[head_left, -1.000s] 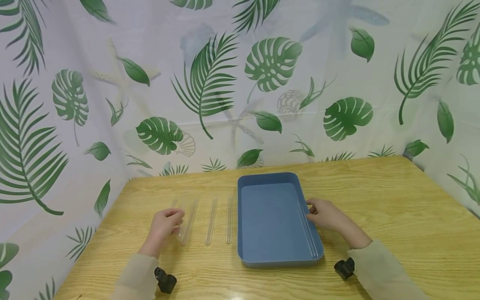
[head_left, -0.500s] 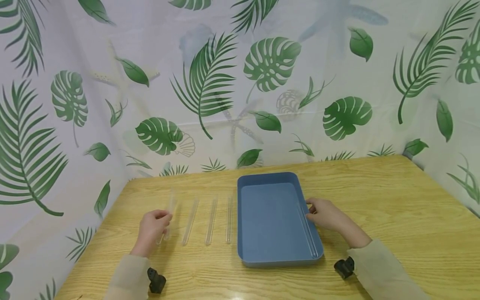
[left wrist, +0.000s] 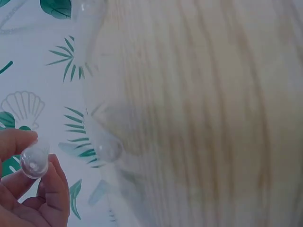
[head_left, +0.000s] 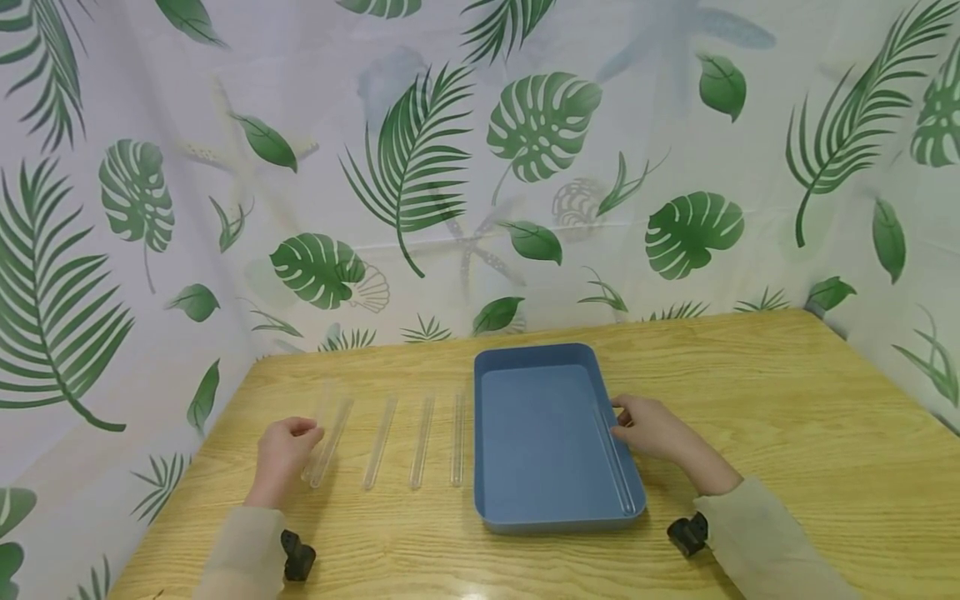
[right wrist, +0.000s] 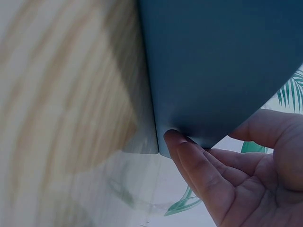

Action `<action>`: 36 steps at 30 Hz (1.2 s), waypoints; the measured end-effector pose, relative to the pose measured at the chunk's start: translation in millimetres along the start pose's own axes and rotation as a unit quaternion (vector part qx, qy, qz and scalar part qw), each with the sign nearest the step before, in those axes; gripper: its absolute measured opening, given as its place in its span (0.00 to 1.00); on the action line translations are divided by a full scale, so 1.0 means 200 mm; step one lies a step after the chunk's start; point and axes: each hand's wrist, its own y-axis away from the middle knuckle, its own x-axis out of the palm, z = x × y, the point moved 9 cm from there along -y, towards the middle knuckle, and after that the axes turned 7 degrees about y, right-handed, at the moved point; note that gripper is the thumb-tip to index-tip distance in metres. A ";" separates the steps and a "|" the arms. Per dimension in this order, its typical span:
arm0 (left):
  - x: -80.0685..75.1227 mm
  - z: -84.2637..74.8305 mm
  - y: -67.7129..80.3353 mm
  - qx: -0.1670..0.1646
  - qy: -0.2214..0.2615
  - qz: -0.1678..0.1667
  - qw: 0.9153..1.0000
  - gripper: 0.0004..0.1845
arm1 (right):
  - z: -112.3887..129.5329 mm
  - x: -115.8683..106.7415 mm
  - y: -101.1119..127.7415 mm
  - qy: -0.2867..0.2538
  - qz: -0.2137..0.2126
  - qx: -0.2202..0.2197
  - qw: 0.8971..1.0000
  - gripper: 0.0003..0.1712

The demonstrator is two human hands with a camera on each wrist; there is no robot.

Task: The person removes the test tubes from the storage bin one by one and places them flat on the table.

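At the left of the table, my left hand (head_left: 283,458) pinches a clear test tube (left wrist: 35,163), its rounded end showing between thumb and fingers in the left wrist view. Right beside that hand lies another clear test tube (head_left: 332,442). Three more, a test tube (head_left: 380,443), a second test tube (head_left: 422,443) and a third test tube (head_left: 457,442), lie in a row toward the tray. My right hand (head_left: 651,429) holds the right wall of the blue tray (right wrist: 203,71), fingertips against its outside. One test tube (head_left: 617,458) lies inside along that wall.
The wooden table (head_left: 765,417) runs back to a white cloth backdrop (head_left: 465,192) printed with green leaves. Black cameras sit at both wrists, the left camera (head_left: 298,556) and the right camera (head_left: 687,535).
My left hand has moved left with a test tube, and the leftmost row tube now lies to its right, spaced apart from the others. The right hand and tray have stayed put.
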 end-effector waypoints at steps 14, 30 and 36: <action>-0.06 0.07 -0.06 0.009 -0.125 0.024 0.992 0.14 | 0.01 -0.01 0.01 0.015 -0.003 -0.001 1.000 0.25; -0.04 0.10 -0.10 -0.003 -0.189 0.038 0.981 0.11 | 0.01 -0.01 0.01 0.011 -0.001 -0.002 1.000 0.25; -0.04 0.10 -0.10 -0.016 -0.198 0.046 0.979 0.10 | 0.02 -0.01 0.01 0.007 -0.004 -0.007 1.000 0.25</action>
